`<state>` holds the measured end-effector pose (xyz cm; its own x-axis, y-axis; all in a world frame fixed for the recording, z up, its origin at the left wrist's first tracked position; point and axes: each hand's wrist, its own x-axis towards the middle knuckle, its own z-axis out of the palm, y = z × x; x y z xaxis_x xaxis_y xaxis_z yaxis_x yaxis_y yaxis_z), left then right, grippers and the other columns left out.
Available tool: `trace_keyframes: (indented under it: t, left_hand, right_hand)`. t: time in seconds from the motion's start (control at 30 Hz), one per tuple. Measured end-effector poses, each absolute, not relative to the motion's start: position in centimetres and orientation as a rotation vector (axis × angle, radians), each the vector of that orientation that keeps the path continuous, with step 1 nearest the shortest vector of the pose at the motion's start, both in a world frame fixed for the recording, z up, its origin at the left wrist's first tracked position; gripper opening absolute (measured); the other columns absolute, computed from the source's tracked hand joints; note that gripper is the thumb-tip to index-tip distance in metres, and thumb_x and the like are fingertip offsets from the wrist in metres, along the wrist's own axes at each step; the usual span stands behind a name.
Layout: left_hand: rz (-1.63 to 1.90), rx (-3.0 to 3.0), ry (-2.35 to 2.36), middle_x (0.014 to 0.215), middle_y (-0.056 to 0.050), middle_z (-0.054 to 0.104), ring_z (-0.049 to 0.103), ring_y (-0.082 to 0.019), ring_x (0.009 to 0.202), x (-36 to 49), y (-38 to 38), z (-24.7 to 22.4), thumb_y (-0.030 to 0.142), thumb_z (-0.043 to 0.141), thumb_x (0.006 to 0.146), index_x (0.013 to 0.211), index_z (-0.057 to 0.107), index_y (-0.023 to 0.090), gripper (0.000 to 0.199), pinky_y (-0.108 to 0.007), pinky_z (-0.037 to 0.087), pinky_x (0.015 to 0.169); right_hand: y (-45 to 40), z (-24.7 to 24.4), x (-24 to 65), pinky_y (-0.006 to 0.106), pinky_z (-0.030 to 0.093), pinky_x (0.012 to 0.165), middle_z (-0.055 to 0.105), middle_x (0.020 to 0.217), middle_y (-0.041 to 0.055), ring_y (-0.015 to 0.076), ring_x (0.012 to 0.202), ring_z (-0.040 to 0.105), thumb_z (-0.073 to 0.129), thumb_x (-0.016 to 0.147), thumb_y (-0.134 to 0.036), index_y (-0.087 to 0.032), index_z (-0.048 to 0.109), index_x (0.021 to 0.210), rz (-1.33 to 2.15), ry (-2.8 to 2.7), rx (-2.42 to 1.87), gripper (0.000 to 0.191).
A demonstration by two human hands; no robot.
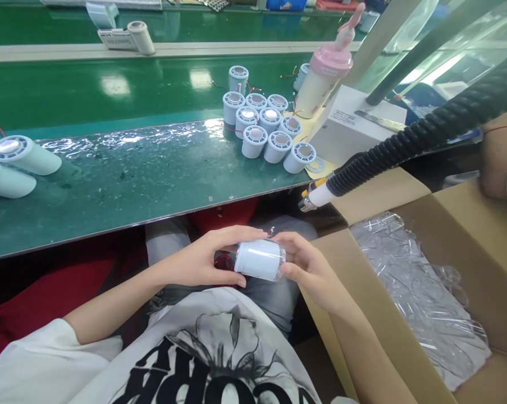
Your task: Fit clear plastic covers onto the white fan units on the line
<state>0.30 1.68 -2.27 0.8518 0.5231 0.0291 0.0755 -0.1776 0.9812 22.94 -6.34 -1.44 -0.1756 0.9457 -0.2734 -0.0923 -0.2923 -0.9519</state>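
Over my lap, a pale blue cylinder (pixel 259 258) lies on its side with a clear plastic sleeve around it. My left hand (pixel 213 257) is closed around its left end, thumb below and fingers along the top. At the right end, my right hand (pixel 306 264) grips it between thumb and fingers. A short wire with a small connector sticks up above the cylinder near my right fingertips. Several similar blue cylinders (pixel 254 140) stand grouped on the green bench, with round metal discs in their tops and thin red wires.
More blue cylinders (pixel 30 154) are at the bench's left. To my right, a cardboard box (pixel 379 320) holds clear plastic sleeves (pixel 409 292). A black corrugated hose (pixel 388 148) reaches over it. A pink-lidded bottle (pixel 323 76) stands beside a white stand base (pixel 354 126). Someone's arm (pixel 501 154) shows far right.
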Motion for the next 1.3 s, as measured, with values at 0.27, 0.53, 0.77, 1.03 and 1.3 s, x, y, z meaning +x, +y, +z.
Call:
trace_keyframes:
  t: [0.27, 0.53, 0.77, 1.03, 1.3]
  left_hand:
    - [0.408, 1.658, 0.481, 0.144, -0.012, 0.049, 0.047, -0.029, 0.132, 0.3, 1.6, -1.8, 0.023, 0.076, 0.074, 0.139, 0.048, 0.027, 0.072, -0.040, 0.048, 0.103]
    - [0.467, 1.185, 0.536, 0.142, -0.014, 0.052, 0.053, -0.028, 0.128, 3.6, 3.3, -4.1, 0.022, 0.080, 0.070, 0.138, 0.049, 0.023, 0.074, -0.043, 0.041, 0.108]
    - [0.441, 1.072, 0.569, 0.136, -0.016, 0.057, 0.050, -0.032, 0.130, 10.0, 6.9, -7.1, 0.021, 0.085, 0.062, 0.129, 0.059, 0.017, 0.072, -0.048, 0.040, 0.108]
    - [0.427, 1.127, 0.596, 0.134, -0.015, 0.059, 0.054, -0.029, 0.126, 10.2, 8.0, -6.9, 0.025, 0.081, 0.069, 0.132, 0.056, 0.014, 0.069, -0.044, 0.040, 0.109]
    - [0.415, 1.233, 0.611, 0.134, -0.017, 0.058, 0.057, -0.028, 0.122, 7.3, 7.4, -5.1, 0.025, 0.082, 0.067, 0.125, 0.056, 0.014, 0.064, -0.042, 0.043, 0.105]
  right_hand:
    - [-6.2, -1.9, 22.3, 0.028, 0.059, 0.054, 0.064, 0.073, -0.0028, 0.0135, 0.056, 0.065, 0.070, 0.075, -0.054, -0.022, 0.054, 0.097, 1.735, -0.857, -1.256, 0.042]
    - [-6.2, -5.7, 21.7, 0.024, 0.053, 0.047, 0.071, 0.073, 0.0010, 0.0157, 0.055, 0.068, 0.064, 0.075, -0.061, -0.022, 0.053, 0.099, 1.626, -0.530, -1.139, 0.047]
    - [-4.7, -9.8, 22.5, 0.023, 0.047, 0.041, 0.067, 0.069, -0.0020, 0.0130, 0.048, 0.063, 0.058, 0.078, -0.061, -0.023, 0.050, 0.092, 1.338, -0.302, -1.073, 0.041]
    - [-2.7, -10.5, 23.1, 0.020, 0.044, 0.037, 0.065, 0.061, -0.0032, 0.0118, 0.043, 0.060, 0.057, 0.079, -0.061, -0.022, 0.050, 0.089, 1.360, -0.305, -1.000, 0.041]
    - [-2.8, -8.4, 22.4, 0.017, 0.045, 0.037, 0.064, 0.057, -0.0044, 0.0108, 0.043, 0.061, 0.059, 0.079, -0.061, -0.021, 0.050, 0.088, 1.456, -0.418, -1.015, 0.042]
